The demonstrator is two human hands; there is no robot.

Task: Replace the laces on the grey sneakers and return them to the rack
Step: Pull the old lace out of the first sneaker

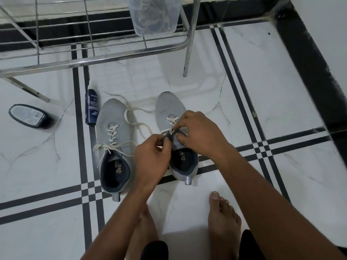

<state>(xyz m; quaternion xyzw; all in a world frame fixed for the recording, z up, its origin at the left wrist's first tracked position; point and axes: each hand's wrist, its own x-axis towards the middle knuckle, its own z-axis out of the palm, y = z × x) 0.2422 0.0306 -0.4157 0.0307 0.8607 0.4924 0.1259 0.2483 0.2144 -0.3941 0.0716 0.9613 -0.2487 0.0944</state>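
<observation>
Two grey sneakers stand side by side on the tiled floor, toes pointing away from me. The left sneaker [112, 128] is laced with a cream lace whose loose ends trail over the floor. Over the right sneaker [166, 107], my left hand [152, 158] pinches the dark tongue near the shoe's opening. My right hand [199, 132] pinches the cream lace [171, 121] at the eyelets. Part of the right sneaker's lacing is hidden under both hands.
A steel wire rack [93, 57] stands just beyond the shoes, one leg [187, 53] near the right sneaker's toe. A clear plastic tub [154, 14] sits on it. A cleaner spray bottle [91, 107] and a dark polish bottle [28, 115] lie left. My bare feet [223, 218] are below.
</observation>
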